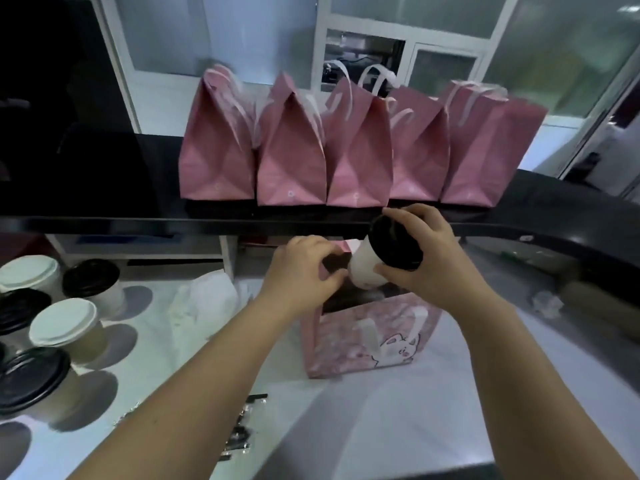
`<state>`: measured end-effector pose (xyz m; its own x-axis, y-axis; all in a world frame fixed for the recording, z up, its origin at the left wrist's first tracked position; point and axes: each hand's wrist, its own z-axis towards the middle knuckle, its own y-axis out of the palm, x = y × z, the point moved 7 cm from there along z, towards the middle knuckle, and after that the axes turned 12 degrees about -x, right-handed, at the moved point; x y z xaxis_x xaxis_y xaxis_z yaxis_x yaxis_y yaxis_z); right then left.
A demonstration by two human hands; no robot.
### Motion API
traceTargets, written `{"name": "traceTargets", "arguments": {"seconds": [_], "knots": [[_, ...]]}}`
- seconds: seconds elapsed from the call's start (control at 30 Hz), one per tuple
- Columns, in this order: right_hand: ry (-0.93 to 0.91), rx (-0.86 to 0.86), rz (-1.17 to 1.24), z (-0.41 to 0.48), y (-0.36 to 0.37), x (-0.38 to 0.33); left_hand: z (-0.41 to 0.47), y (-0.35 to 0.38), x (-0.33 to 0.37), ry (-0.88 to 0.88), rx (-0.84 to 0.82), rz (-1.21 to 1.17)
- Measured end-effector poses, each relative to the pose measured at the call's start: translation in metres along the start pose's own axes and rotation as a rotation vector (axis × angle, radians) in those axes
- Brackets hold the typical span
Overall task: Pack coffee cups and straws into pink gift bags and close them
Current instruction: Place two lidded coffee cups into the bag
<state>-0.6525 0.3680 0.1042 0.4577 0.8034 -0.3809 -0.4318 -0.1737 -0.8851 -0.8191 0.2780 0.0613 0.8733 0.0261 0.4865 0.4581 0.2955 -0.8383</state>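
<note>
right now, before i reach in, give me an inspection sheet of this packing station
surface: white counter, cup shadows at left
job's things: open pink bag standing on counter; cup tilted over its mouth; five closed bags on black shelf; lidded cups at left; straws near front edge
clutter: white wrapper left of bag; crumpled scrap at right
hands: left hand grips the bag's rim; right hand holds the cup
cables: nothing seen
surroundings: glass partitions behind shelf

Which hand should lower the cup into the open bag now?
Right. The right hand already grips the black-lidded cup, tilted just above the open pink bag. The left hand is occupied at the bag's rim, apparently pinching it to hold the mouth open.
</note>
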Motion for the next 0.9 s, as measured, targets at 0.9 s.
{"name": "traceTargets", "arguments": {"seconds": [0.9], "knots": [[-0.005, -0.600, -0.222, 0.022, 0.127, 0.059, -0.007, 0.079, 0.010, -0.069, -0.527, 0.294]]}}
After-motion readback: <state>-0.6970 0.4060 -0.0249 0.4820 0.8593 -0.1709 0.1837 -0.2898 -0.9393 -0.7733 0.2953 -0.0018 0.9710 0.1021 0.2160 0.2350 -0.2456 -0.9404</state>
